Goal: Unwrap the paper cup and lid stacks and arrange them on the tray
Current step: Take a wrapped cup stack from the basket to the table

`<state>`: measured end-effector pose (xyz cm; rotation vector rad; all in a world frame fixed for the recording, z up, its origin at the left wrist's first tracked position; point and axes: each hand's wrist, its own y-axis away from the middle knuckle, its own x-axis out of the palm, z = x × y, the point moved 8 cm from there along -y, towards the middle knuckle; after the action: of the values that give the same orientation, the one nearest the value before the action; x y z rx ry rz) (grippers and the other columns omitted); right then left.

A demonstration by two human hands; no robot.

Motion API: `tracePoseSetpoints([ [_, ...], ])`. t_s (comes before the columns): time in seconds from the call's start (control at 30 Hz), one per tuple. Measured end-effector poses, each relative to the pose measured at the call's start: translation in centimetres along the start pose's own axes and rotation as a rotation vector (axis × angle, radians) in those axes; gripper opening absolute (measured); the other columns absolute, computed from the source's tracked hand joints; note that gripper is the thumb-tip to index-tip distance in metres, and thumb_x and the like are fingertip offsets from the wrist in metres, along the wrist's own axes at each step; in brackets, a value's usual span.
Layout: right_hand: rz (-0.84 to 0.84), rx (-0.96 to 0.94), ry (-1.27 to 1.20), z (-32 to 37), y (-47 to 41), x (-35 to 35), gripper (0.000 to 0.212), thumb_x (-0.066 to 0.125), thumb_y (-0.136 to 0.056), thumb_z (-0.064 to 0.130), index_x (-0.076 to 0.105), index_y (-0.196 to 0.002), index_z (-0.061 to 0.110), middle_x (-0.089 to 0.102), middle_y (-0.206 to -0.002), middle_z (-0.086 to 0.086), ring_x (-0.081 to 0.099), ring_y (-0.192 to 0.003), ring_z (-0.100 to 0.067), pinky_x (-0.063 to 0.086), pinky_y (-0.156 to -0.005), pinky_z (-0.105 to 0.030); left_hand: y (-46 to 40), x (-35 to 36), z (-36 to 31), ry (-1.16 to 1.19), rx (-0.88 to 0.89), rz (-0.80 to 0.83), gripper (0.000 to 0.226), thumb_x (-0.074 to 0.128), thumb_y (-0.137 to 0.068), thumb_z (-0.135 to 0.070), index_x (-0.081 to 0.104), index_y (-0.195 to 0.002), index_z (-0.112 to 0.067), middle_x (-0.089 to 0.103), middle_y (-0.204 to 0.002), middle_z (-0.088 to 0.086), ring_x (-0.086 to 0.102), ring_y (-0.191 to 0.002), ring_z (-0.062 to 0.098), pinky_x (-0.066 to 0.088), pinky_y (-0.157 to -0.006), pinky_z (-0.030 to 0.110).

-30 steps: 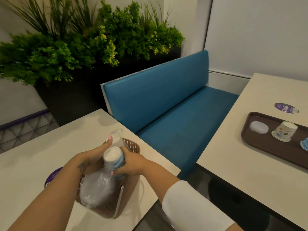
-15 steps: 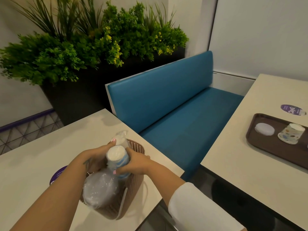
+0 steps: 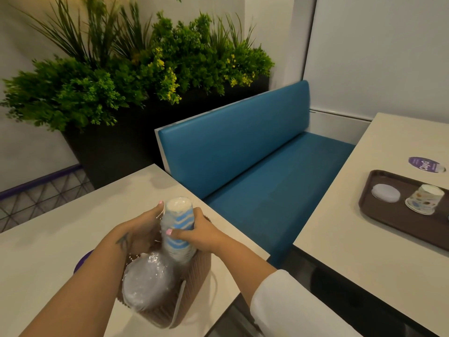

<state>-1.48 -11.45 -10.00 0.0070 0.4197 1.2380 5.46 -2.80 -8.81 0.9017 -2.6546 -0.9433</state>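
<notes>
**Cup stack half out of the basket, most of the job still ahead**

My right fingers (image 3: pixel 178 233) curl round the cup stack (image 3: pixel 178 229), thumb across its blue zigzag print; my left hand (image 3: pixel 139 229) cups its far side, fingertips hidden. The stack stands tilted in the basket (image 3: pixel 194 271), beside the lid stack (image 3: pixel 148 280), which is still wrapped in clear film. I cannot tell whether any wrap remains on the cups. Well right of the basket, the tray (image 3: pixel 369 190) already carries one lid (image 3: pixel 385 192) and one upturned cup (image 3: pixel 424 199).
</notes>
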Motion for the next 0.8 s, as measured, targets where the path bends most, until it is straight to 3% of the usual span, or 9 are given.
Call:
tracePoseSetpoints([
  [0.1,-0.054,-0.010,0.032,0.8,0.3,-0.5,0.071,0.065,-0.069,0.071,0.032,-0.121,0.036,0.053,-0.133,0.004,0.053,-0.120,-0.024,0.043,-0.103,-0.049,-0.1,-0.7,0.4,-0.013,-0.080,0.007,0.076,0.014,-0.090,-0.069,0.052,-0.122,-0.012,0.055,-0.126,0.016,0.051,-0.117,0.039,0.040,-0.095,0.050],
  [0.17,-0.082,-0.034,0.020,1.2,0.4,-0.8,0.069,0.063,-0.075,0.068,0.034,-0.127,0.033,0.053,-0.134,0.004,0.054,-0.119,-0.023,0.044,-0.102,-0.048,-0.1,-1.2,0.4,0.013,-0.089,-0.034,0.072,0.015,-0.095,-0.064,0.051,-0.124,-0.009,0.053,-0.129,0.017,0.049,-0.120,0.039,0.039,-0.096,0.051],
  [0.27,-0.109,-0.086,-0.078,2.1,0.7,-1.3,0.066,0.065,-0.080,0.060,0.036,-0.131,0.029,0.055,-0.133,0.004,0.058,-0.116,-0.021,0.049,-0.099,-0.043,0.7,-1.4,0.3,0.076,-0.068,-0.120,0.049,0.025,-0.102,-0.036,0.057,-0.109,0.000,0.059,-0.113,0.019,0.056,-0.101,0.035,0.041,-0.095,0.050],
  [0.4,-0.129,-0.112,-0.164,2.8,1.0,-1.6,0.061,0.063,-0.084,0.055,0.036,-0.131,0.027,0.056,-0.132,0.003,0.059,-0.114,-0.020,0.051,-0.096,-0.038,1.2,-1.5,0.8,0.125,-0.035,-0.219,0.025,0.036,-0.102,-0.009,0.055,-0.101,0.007,0.058,-0.093,0.017,0.055,-0.081,0.030,0.047,-0.079,0.044],
  [0.57,-0.179,-0.088,-0.293,2.9,1.2,-2.2,0.057,0.065,-0.083,0.055,0.041,-0.122,0.021,0.060,-0.123,0.001,0.061,-0.108,-0.016,0.052,-0.095,-0.036,1.3,-1.5,0.7,0.171,0.029,-0.239,0.021,0.047,-0.097,0.000,0.060,-0.082,0.006,0.062,-0.081,0.013,0.062,-0.072,0.023,0.055,-0.060,0.034],
  [0.63,-0.203,-0.070,-0.349,3.0,1.3,-2.7,0.056,0.066,-0.081,0.056,0.046,-0.119,0.020,0.062,-0.118,0.002,0.063,-0.105,-0.015,0.052,-0.094,-0.036,1.2,-2.1,0.7,0.223,0.060,-0.280,0.018,0.050,-0.094,0.007,0.059,-0.078,0.008,0.062,-0.080,0.014,0.062,-0.071,0.022,0.054,-0.064,0.030],
  [0.7,-0.211,-0.064,-0.380,3.0,1.4,-2.8,0.054,0.066,-0.080,0.057,0.049,-0.116,0.021,0.064,-0.117,0.002,0.064,-0.104,-0.015,0.052,-0.095,-0.038,0.9,-2.7,1.1,0.228,0.036,-0.316,0.020,0.051,-0.095,0.003,0.057,-0.077,0.007,0.059,-0.077,0.014,0.057,-0.073,0.021,0.048,-0.069,0.028],
  [0.8,-0.221,-0.064,-0.410,3.1,1.4,-2.8,0.049,0.066,-0.081,0.055,0.050,-0.114,0.022,0.065,-0.116,0.003,0.064,-0.103,-0.014,0.052,-0.094,-0.036,0.9,-2.4,1.8,0.129,-0.019,-0.318,0.034,0.050,-0.100,-0.015,0.050,-0.069,-0.002,0.047,-0.065,0.010,0.043,-0.061,0.017,0.045,-0.054,0.023],
])
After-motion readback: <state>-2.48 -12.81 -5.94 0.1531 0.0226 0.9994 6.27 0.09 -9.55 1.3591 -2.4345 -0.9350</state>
